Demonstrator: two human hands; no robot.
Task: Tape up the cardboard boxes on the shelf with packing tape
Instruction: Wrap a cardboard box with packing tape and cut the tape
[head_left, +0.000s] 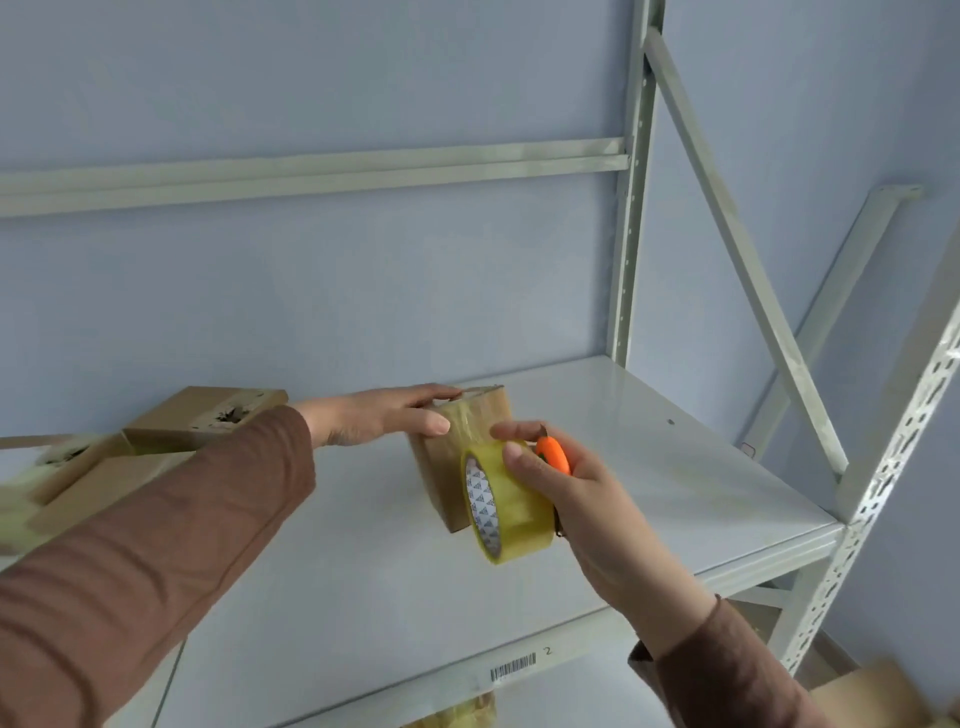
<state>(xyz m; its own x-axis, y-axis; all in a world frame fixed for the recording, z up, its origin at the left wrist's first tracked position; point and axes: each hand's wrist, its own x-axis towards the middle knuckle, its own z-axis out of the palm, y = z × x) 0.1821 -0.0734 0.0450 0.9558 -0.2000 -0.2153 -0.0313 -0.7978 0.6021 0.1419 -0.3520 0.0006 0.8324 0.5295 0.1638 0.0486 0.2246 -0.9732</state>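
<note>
nearest you, a barcode label (512, 666) sits on the front lip of the pale metal shelf (363, 571), with a small "2" beside it. your right hand (576, 488) reaches in from the lower right in a brown sleeve, its grip closed around the roll of clear yellowish packing tape (511, 501), thumb on the roll's outer face and forefinger curled over its top. an orange cutter (554, 454) is tucked in that same hand, just behind the roll. the roll touches the near end of a small cardboard box (441, 478) that stands on the shelf board, and a band of tape already shines across the box's top. your left hand (384, 413) lies over the far top of that box, fingers straight and pressing flat, thumb along the near edge. farther left, more cardboard boxes (171, 426) sit on the shelf, some with torn patches on their flaps. behind everything stands the pale blue wall (311, 291), with the shelf's perforated upright (631, 218) at the back right.
</note>
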